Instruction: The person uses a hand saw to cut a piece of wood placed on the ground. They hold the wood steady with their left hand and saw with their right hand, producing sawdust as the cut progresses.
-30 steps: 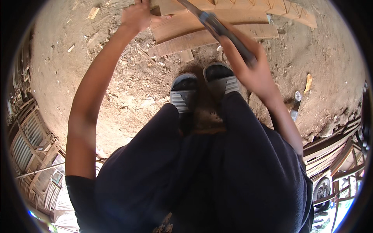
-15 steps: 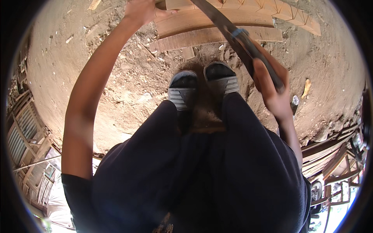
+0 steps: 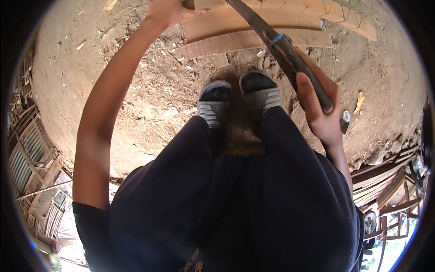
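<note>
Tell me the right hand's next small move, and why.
Probably a short forward push of the dark-handled tool, along its own length. The right hand grips its handle near the body, the tool slants out over the wooden boards, and the left hand is at their left end, apart from the tool. Its far end is out of view.

The left arm [image 3: 97, 122] is reaching far along the left side, the left hand (its fingers partly out of view) pointing its thumb [image 3: 195, 12] right. The right hand [image 3: 325, 113], nearer, is gripping tightly, its wrist [image 3: 334, 140] angling far-left.
</note>
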A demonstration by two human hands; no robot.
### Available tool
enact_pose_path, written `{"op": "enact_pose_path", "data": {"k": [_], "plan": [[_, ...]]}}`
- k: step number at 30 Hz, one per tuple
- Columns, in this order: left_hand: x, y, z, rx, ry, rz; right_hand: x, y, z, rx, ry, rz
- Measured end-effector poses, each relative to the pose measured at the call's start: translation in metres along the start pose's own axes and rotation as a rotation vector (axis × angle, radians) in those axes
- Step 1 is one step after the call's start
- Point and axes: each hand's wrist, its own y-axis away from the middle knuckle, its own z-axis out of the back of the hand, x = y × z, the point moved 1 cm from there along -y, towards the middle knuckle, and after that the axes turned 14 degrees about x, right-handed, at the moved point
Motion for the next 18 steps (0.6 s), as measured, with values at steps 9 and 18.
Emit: {"op": "enact_pose_path", "data": {"k": [9, 18], "plan": [[0.003, -0.011, 0.001, 0.047, 0.093, -0.028, -0.002, -0.014, 0.000, 0.052, 0.052, -0.036], [0.002, -0.014, -0.005, -0.024, -0.052, -0.027, 0.010, -0.050, -0.009, 0.100, 0.069, -0.100]]}}
